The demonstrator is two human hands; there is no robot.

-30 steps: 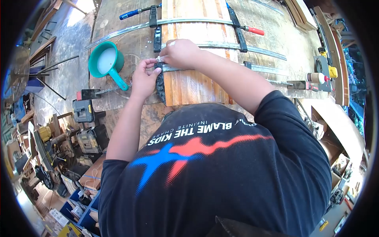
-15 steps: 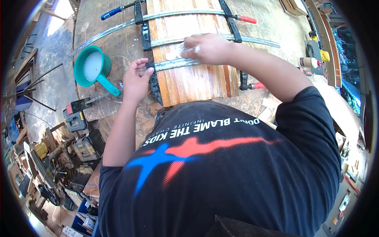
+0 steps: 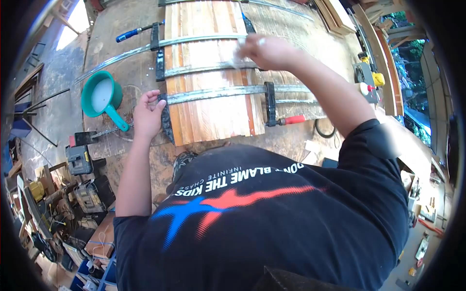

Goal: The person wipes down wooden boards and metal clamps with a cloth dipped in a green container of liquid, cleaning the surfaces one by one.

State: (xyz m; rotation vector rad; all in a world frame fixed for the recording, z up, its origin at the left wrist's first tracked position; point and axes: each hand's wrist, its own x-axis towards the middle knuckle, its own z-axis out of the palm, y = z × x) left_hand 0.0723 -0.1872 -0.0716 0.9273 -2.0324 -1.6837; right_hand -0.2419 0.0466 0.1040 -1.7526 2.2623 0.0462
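Note:
A glued-up wooden panel lies on the workbench under several metal bar clamps. My left hand is at the panel's left edge, its fingers curled apart beside the black end of the nearest clamp, with nothing visible in it. Over the panel's right side, my right hand grips a whitish, crumpled cloth-like thing, partly blurred by motion. A green dipper with whitish liquid in it stands left of the panel.
A blue-handled clamp reaches out at the upper left. Red clamp handle lies right of the panel. A drill is at the bench's lower left. A glue bottle and boards are at the right.
The view has shifted, so the panel and clamps appear lower and further left. My right hand has moved toward the panel's right edge with the whitish thing. My left hand remains by the clamp end.

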